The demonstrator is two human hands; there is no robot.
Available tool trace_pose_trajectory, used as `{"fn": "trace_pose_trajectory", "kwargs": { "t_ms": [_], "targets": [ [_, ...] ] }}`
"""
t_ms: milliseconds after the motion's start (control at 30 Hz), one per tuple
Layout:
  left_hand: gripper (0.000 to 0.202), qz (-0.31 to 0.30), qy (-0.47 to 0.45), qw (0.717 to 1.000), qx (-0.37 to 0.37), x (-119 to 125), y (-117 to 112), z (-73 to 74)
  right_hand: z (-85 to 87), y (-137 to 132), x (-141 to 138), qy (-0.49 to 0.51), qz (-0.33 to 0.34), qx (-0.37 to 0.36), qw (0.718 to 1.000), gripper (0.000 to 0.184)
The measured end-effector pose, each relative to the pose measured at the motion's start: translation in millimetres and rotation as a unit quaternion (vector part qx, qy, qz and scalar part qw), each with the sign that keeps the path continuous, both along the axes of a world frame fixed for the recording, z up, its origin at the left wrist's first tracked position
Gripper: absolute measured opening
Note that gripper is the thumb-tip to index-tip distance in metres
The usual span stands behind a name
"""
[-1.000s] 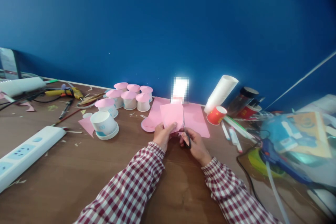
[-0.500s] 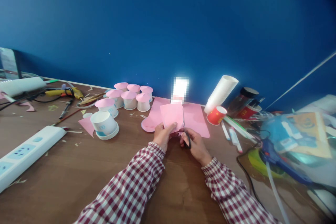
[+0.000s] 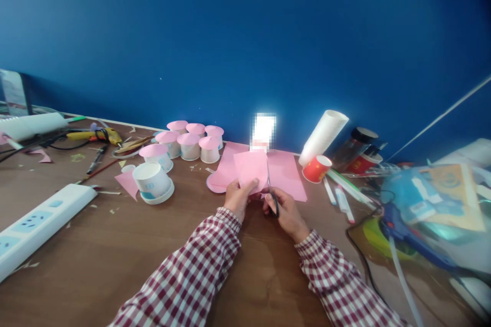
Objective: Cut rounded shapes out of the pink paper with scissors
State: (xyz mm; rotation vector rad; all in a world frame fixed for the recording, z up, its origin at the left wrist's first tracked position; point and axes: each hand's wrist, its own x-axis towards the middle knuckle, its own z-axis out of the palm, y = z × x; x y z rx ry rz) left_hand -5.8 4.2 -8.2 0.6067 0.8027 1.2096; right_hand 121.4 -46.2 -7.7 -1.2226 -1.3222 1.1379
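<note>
Nothing has visibly shifted: the left hand (image 3: pixel 237 199) still pinches a small flat pink paper piece (image 3: pixel 250 167), a larger pink paper sheet (image 3: pixel 287 176) beyond at twelve o'clock; the right hand (image 3: pixel 287 210) stays curled round black-handled metal scissors (image 3: pixel 275 207) at the piece's three-o'clock edge, so cutting seems paused.

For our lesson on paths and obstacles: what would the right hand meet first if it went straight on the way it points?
Most likely the left hand, which grips a pink paper piece ahead and leftward of the right hand, though depth is unclear.
</note>
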Motion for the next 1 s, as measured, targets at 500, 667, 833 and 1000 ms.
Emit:
{"fn": "trace_pose_trajectory", "kwargs": {
  "t_ms": [500,667,833,1000],
  "targets": [
    [0.033,0.008,-0.001,1.000,-0.010,-0.2,-1.8,5.4,-0.5,0.3,0.0,-0.003,-0.006,0.001,1.000,0.033],
    [0.033,0.003,-0.006,1.000,-0.001,-0.2,-2.1,3.2,-2.1,0.1,0.4,0.000,-0.006,0.003,1.000,0.032],
    [0.033,0.001,-0.006,1.000,-0.001,-0.8,-2.0,3.3,-1.7,0.5,0.9,-0.009,-0.009,0.005,1.000,0.033],
    [0.032,0.007,-0.007,1.000,-0.009,-0.8,-2.0,4.6,-1.3,0.5,0.9,-0.015,-0.007,0.009,1.000,0.032]
  ]
}}
